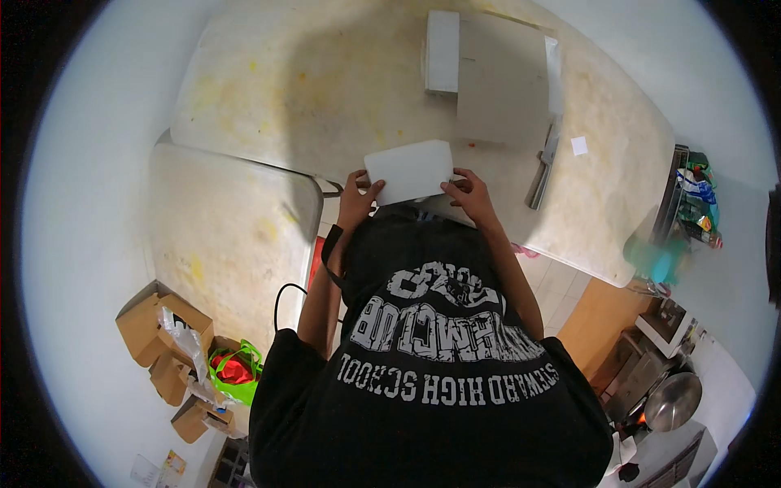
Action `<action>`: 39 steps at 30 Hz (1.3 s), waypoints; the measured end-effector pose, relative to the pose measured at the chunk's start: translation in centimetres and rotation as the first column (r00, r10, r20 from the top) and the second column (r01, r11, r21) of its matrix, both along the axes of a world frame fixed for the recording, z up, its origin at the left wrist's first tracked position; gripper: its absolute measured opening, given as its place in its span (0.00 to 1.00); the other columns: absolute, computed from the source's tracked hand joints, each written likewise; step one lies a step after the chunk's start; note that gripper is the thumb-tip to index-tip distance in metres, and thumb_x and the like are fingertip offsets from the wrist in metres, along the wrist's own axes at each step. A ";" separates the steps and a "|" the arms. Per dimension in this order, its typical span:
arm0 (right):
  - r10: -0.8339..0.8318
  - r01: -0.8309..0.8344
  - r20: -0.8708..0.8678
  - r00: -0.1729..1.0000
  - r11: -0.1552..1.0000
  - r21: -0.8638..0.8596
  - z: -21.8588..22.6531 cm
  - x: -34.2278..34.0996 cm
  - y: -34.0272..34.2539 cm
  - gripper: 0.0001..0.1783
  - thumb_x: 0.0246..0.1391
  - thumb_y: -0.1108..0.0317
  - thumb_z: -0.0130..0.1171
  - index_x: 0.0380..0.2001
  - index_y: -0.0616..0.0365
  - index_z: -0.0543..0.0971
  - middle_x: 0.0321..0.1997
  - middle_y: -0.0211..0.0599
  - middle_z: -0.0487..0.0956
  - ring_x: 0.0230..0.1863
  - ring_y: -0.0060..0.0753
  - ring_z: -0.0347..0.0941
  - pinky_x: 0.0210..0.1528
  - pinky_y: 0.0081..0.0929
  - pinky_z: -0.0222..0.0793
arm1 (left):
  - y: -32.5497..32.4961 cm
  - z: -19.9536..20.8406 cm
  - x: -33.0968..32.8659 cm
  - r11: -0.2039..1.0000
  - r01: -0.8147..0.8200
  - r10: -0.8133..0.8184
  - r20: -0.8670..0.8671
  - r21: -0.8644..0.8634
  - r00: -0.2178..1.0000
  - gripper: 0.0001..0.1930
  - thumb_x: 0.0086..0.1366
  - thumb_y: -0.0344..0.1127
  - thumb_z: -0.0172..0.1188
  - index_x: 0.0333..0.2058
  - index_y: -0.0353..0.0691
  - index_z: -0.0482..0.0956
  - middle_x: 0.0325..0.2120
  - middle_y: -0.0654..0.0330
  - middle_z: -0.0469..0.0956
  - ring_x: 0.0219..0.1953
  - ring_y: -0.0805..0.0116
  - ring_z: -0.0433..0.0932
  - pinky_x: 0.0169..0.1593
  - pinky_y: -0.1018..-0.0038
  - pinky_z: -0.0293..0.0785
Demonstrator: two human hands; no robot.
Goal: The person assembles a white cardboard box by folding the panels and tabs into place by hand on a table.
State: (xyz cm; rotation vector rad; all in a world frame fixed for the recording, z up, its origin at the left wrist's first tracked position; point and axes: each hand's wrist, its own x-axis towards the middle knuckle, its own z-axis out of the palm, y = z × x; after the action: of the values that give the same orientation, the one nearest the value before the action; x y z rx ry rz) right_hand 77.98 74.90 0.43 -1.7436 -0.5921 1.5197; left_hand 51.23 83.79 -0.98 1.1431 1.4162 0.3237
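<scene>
A white flat rectangular piece, card or a thin box, is held level above the near edge of the table, one of its far corners looking clipped. My left hand grips its left end, thumb on the top face and fingers curled behind. At the opposite end my right hand pinches the near right corner. Farther off lie a grey-brown cardboard sheet and a white box at its left side. A long knife-like tool rests on the table to the right of my right hand.
The stained cream table meets a second table at left. A small white paper square lies right of the knife-like tool. Opened cardboard boxes and a green bag sit lower left. A metal pan is lower right.
</scene>
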 end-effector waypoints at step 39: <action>-0.188 0.184 -0.095 0.978 0.982 -0.051 -0.5 2.0 2.3 0.36 0.53 0.51 0.67 0.57 0.68 0.73 0.44 0.44 0.79 0.39 0.35 0.78 0.44 0.38 0.78 | -1.0 0.2 1.7 0.919 -0.291 0.385 0.440 -0.267 0.811 0.28 0.58 0.31 0.69 0.55 0.28 0.71 0.46 0.51 0.79 0.48 0.61 0.79 0.54 0.69 0.76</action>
State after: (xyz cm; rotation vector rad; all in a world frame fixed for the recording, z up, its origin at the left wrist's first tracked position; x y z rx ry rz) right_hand 79.95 77.24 -0.07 -1.6929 -0.3385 1.4861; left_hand 52.98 82.84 -0.83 0.5841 1.1599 0.6697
